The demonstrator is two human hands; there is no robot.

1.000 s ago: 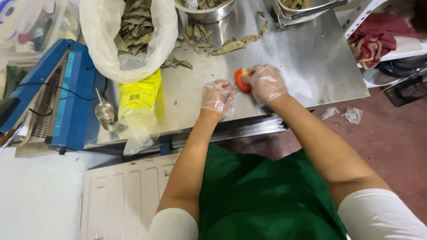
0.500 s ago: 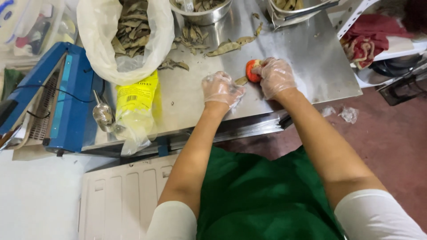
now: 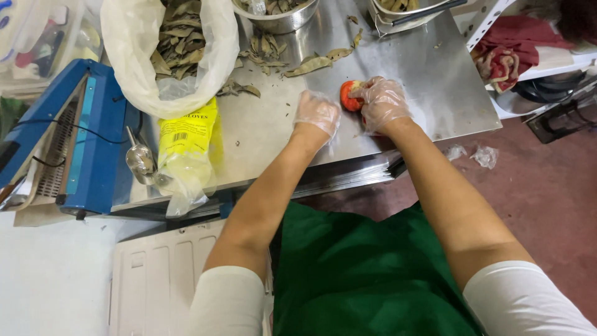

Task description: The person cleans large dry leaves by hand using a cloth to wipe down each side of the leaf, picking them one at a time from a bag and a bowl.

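Currently a small red-orange roll [image 3: 348,96] is gripped by the gloved right hand [image 3: 382,102] and touched by the closed left hand [image 3: 317,112]; near the steel table [image 3: 435,93] front edge, it could be dropped through slippery gloves.

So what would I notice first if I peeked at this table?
Probably the small red-orange thing in the middle of the shiny metal table, pinched by the right hand in a clear plastic glove, with the gloved left hand right beside it. Next, the big clear bag of dried leaves at the back left, with a bright yellow packet in front of it and a blue machine further left.
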